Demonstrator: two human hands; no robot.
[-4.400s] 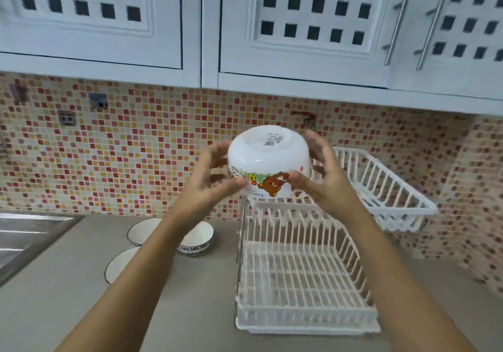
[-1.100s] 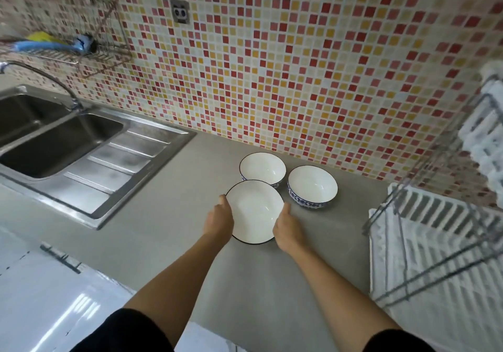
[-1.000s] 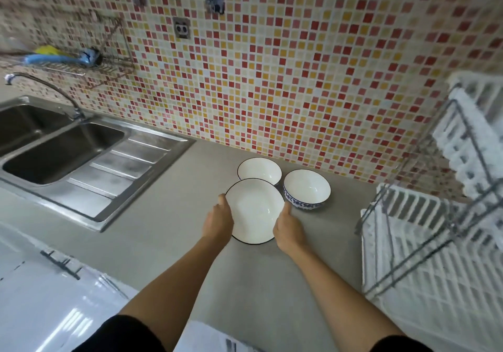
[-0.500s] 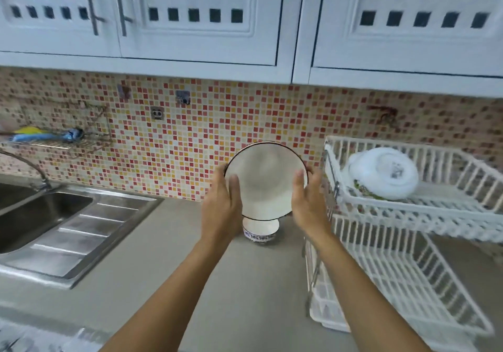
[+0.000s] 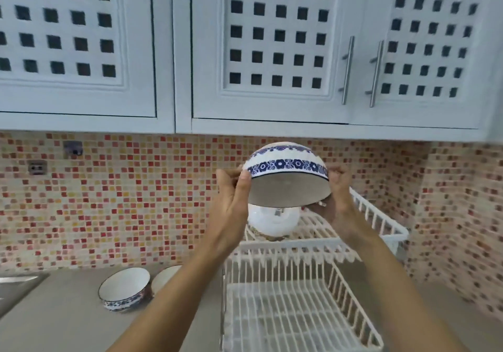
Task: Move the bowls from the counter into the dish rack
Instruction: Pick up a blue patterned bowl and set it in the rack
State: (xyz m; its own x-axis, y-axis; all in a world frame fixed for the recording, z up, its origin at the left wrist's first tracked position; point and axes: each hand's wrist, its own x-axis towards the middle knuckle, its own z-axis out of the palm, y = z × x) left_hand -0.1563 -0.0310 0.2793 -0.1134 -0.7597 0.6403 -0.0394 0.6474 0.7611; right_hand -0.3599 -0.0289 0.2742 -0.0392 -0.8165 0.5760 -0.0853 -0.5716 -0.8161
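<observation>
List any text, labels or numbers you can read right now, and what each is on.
No text can be read.
White bowl in the dish rack: a small dark mark on its base, too blurred to read.
Blue-patterned bowl held by the left hand and right hand: floral band only, no lettering.

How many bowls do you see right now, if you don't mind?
4: held bowl in both hands; white bowl on the upper rack; two on the counter and, partly hidden.

You've got a white bowl (image 5: 285,170) w/ blue floral band and dark rim. Rack (image 5: 299,316) is white; backsplash (image 5: 122,202) is red/orange/cream mosaic. Counter (image 5: 54,319) grey-beige, cabinets (image 5: 81,52) pale blue-white.
</observation>
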